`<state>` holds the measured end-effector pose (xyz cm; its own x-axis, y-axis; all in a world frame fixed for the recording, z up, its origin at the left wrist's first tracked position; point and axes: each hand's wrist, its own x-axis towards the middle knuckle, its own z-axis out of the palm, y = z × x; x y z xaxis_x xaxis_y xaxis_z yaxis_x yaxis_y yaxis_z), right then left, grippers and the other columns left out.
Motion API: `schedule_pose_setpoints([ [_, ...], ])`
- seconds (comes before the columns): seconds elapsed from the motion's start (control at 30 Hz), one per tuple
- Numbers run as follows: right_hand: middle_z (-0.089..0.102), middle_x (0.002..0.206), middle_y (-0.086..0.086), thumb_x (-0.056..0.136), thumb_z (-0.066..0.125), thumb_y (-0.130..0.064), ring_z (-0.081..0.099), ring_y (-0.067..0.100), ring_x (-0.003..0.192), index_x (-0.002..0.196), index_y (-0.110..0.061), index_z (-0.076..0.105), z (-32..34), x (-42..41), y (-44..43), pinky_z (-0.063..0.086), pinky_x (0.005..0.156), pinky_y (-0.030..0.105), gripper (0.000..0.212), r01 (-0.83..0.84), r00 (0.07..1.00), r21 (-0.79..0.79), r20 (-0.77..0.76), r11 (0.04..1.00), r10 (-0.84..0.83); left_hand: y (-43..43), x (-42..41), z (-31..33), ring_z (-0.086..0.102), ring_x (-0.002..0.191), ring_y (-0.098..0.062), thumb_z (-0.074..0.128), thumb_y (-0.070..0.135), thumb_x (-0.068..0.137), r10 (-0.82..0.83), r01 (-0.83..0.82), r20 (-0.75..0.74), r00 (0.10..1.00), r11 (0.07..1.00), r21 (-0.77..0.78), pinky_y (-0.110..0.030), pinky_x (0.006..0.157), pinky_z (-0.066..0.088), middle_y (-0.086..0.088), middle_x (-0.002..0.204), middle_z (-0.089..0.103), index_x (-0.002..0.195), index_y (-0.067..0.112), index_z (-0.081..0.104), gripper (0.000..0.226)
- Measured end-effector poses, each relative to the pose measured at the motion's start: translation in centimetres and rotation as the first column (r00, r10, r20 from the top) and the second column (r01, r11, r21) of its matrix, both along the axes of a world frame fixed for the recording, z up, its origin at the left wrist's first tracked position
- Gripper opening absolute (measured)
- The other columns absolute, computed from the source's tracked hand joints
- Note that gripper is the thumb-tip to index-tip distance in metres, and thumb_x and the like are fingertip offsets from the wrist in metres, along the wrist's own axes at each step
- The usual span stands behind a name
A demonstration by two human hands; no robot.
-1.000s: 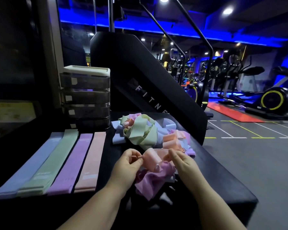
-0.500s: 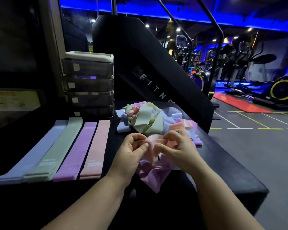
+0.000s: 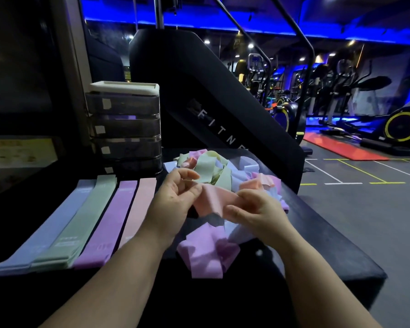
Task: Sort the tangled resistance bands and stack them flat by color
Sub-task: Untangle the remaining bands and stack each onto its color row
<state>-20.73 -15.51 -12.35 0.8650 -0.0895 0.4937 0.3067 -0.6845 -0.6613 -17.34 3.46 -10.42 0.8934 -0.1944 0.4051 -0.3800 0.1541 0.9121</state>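
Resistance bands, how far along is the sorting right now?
Done: four flat stacks lie side by side, the blue stack, green stack, purple stack and pink stack. In hand: the left hand and right hand pinch one pink band between them. Left: the tangled pile behind the hands and the loose purple bands in front are unsorted.

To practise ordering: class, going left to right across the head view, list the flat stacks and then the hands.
blue stack, green stack, purple stack, pink stack, left hand, pink band, right hand
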Motion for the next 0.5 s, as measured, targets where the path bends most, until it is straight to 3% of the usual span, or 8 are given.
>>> schedule_pose_setpoints([
  [0.07,0.055,0.068,-0.012,0.078,0.078,-0.033,0.054,0.008,0.073,0.06,-0.042,0.06,0.1,0.0,-0.7,0.045,0.069,0.032,0.027,0.0,1.0,0.033,-0.007,0.999,0.001,0.4,0.2,0.6,0.056,0.073,-0.009,0.057,0.005,0.095,0.038,-0.039,-0.018,0.999,0.999,-0.032,-0.029,0.069,0.049,0.013,0.07,0.062,0.09,0.025,0.06,0.021],
  [0.1,0.054,0.069,-0.013,0.078,0.078,-0.032,0.054,0.009,0.073,0.06,-0.041,0.06,0.1,0.0,-1.0,0.046,0.069,0.031,0.026,0.001,0.999,0.043,-0.035,0.999,0.001,0.7,0.2,0.9,0.055,0.068,-0.009,0.056,0.006,0.095,0.054,-0.056,-0.027,0.998,0.997,-0.052,-0.029,0.06,0.048,0.014,0.069,0.062,0.088,0.026,0.06,0.022],
  [0.17,0.055,0.071,-0.01,0.078,0.071,-0.03,0.053,0.01,0.072,0.064,-0.033,0.062,0.0,-0.1,-1.8,0.05,0.066,0.033,0.018,0.01,0.992,0.052,-0.124,0.999,-0.003,1.1,0.2,1.8,0.05,0.049,-0.008,0.053,0.005,0.096,0.077,-0.079,-0.028,0.997,0.993,-0.085,-0.021,0.038,0.033,0.017,0.066,0.063,0.089,0.024,0.057,0.02],
  [0.23,0.06,0.069,-0.001,0.083,0.065,-0.019,0.059,0.015,0.066,0.071,-0.022,0.064,-0.2,-0.2,-2.2,0.056,0.06,0.038,0.013,0.03,0.98,0.162,-0.201,0.986,0.003,1.3,0.0,2.5,0.048,0.041,-0.005,0.049,0.003,0.097,0.067,-0.07,-0.031,0.997,0.992,-0.104,-0.015,0.033,0.026,0.018,0.063,0.064,0.091,0.02,0.055,0.019],
  [0.37,0.056,0.053,-0.007,0.093,0.063,-0.012,0.05,0.014,0.05,0.078,-0.013,0.061,0.5,-1.1,-2.5,0.039,0.049,0.023,0.015,-0.024,0.994,0.296,-0.094,0.955,0.054,1.1,-0.1,2.9,0.06,0.055,0.003,0.042,-0.005,0.098,0.017,-0.026,-0.063,0.998,0.99,-0.142,-0.013,0.048,0.046,0.016,0.061,0.064,0.087,0.016,0.056,0.028],
  [0.43,0.063,0.059,-0.006,0.092,0.065,-0.014,0.051,0.013,0.053,0.087,-0.008,0.061,1.3,-1.8,-2.7,0.036,0.05,0.025,0.008,-0.131,0.986,0.408,-0.041,0.903,0.162,1.1,-0.3,3.1,0.06,0.055,0.004,0.039,-0.006,0.098,-0.001,-0.012,-0.094,0.996,0.991,-0.132,-0.013,0.046,0.046,0.017,0.059,0.065,0.086,0.016,0.056,0.03],
  [0.5,0.069,0.079,0.002,0.082,0.07,-0.019,0.056,0.017,0.061,0.094,-0.01,0.062,1.5,-1.9,-3.3,0.038,0.051,0.026,0.017,-0.179,0.971,0.546,-0.034,0.819,0.235,1.3,-0.3,3.2,0.061,0.057,0.002,0.039,-0.003,0.097,-0.005,-0.011,-0.137,0.991,0.994,-0.111,-0.017,0.047,0.044,0.015,0.064,0.066,0.084,0.018,0.059,0.032],
])
